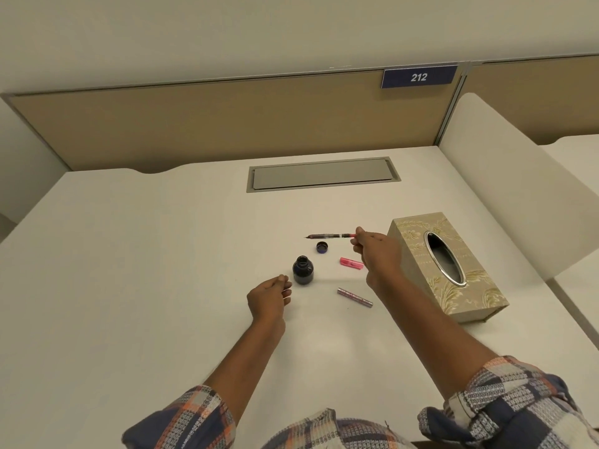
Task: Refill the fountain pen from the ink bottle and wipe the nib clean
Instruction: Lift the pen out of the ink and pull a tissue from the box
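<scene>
A dark ink bottle [303,269] stands uncapped on the white desk [162,254], with its cap [322,246] lying just behind it to the right. My right hand [376,251] pinches the red rear end of the fountain pen's inner section [330,236], holding it level above the desk with the nib pointing left. A pink pen part [351,263] lies under that hand. A metallic pen barrel [355,296] lies nearer to me. My left hand [269,299] rests on the desk beside the bottle, fingers curled, holding nothing I can see.
A beige patterned tissue box [453,267] with an oval opening stands at the right, close to my right hand. A grey cable hatch [322,174] is set into the desk behind. A tan partition with a "212" sign [419,77] closes the back.
</scene>
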Demonstrator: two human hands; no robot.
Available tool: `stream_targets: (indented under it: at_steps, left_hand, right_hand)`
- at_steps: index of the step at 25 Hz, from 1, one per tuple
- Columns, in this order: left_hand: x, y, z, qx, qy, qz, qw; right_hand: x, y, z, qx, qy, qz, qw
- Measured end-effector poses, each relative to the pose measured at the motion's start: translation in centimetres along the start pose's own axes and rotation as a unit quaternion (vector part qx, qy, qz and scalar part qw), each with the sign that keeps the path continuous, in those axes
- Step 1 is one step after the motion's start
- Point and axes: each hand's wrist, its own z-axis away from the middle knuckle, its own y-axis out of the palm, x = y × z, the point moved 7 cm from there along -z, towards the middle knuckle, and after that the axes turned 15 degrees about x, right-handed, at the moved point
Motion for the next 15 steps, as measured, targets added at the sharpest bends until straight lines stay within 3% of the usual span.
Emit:
stream_targets:
  at_steps: [8, 15]
  left_hand:
    - [-1.6, 8.1, 1.9, 0.163, 0.014, 0.032, 0.986]
    - [-2.2, 11.6, 2.2, 0.160, 0.019, 0.125, 0.979]
  right_hand:
    - [-2.8, -0.1, 1.5, -0.018, 0.104, -0.170, 0.980]
    - [-3.3, -0.6, 2.8, -0.013, 0.101, -0.195, 0.976]
